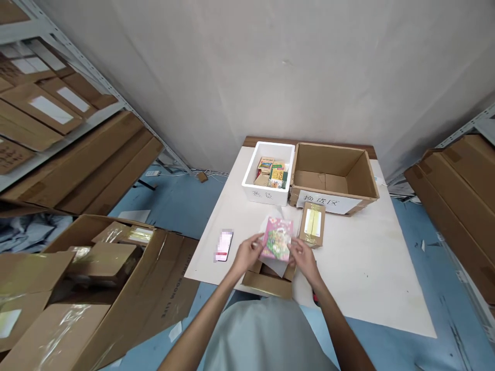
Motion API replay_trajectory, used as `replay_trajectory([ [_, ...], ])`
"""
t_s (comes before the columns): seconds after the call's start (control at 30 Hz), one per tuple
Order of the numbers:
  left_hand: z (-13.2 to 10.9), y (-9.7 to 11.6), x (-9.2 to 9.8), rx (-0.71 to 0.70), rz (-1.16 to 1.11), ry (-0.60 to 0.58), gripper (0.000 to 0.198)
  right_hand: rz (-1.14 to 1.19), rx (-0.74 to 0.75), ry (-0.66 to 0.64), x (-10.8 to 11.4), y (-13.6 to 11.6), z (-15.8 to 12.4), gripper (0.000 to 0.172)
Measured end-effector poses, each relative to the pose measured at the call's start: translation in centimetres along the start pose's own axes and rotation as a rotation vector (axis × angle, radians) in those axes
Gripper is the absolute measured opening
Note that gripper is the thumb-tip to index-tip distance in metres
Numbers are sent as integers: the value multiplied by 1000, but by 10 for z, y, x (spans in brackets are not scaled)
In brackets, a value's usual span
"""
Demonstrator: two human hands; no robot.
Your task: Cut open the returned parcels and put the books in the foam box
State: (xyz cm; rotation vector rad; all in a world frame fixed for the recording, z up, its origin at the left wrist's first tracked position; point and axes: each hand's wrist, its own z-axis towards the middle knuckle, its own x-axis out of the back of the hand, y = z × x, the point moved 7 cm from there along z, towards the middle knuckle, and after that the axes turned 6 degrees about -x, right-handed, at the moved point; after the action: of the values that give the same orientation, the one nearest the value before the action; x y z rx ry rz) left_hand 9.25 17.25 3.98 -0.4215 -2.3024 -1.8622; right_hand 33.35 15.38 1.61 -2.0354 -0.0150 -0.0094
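Grey shirt nearest, I log left hand and right hand pinching pink item over near open carton, likely inspection step; next move probably needs even grip.

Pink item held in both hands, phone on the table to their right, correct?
Not quite: the head view shows the phone on the table to the left of the left hand and right hand, not their right. Both do hold the pink item.

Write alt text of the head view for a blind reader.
A person's left hand and right hand hold a pink rectangular illustrated item by an open brown cardboard box. Beyond stand a white foam box and a larger brown cardboard carton.
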Motion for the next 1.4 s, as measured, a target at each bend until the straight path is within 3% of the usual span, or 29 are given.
replay_trajectory([
  [0.1, 49, 79, 40, -247, 71, 187, 49, 11, 164, -14, -7, -86, 44, 82],
  [0.17, 66, 133, 64, -456, 61, 337, 48, 53, 270, -28, -10, -134, 67, 82],
  [0.23, 72, 169, 76, -598, 107, 418, 48, 59, 352, -31, -9, -160, 83, 74],
  [0.3, 77, 177, 74, -646, 165, 394, 46, 54, 364, -33, -5, -157, 93, 66],
  [0.4, 94, 141, 52, -562, 250, 262, 49, -21, 265, 4, 4, -112, 106, 60],
  [0.53, 125, 46, 8, -199, 391, 58, 78, -199, 44, 120, 18, -32, 117, 59],
  [0.6, 134, 8, -13, -19, 415, -54, 89, -240, -22, 151, 22, -6, 117, 61],
  [0.67, 135, -10, -28, 40, 406, -129, 84, -255, -54, 168, 25, 7, 114, 69],
  [0.77, 128, -8, -40, -37, 353, -202, 59, -267, -66, 152, 25, 8, 106, 97],
  [0.87, 116, 11, -40, -191, 259, -300, 42, -242, -32, 60, 12, -5, 100, 118],
  [0.93, 108, 29, -33, -338, 194, -350, 44, -197, 8, -12, -4, -19, 94, 105],
  [1.07, 100, 52, -4, -550, 206, -353, 79, -120, 85, -146, -37, -47, 71, 56],
  [1.13, 99, 51, 5, -540, 249, -379, 68, -84, 121, -135, -42, -60, 56, 50],
  [1.2, 98, 46, 11, -470, 197, -392, 45, -62, 181, -22, -36, -74, 41, 47],
  [1.27, 96, 42, 15, -373, 1, -354, 44, -74, 251, 126, -27, -86, 25, 48],
  [1.33, 93, 36, 16, -251, -272, -294, 59, -89, 278, 193, -25, -90, 10, 68],
  [1.4, 88, 31, 13, -132, -504, -244, 72, -77, 248, 154, -36, -84, -2, 98],
])
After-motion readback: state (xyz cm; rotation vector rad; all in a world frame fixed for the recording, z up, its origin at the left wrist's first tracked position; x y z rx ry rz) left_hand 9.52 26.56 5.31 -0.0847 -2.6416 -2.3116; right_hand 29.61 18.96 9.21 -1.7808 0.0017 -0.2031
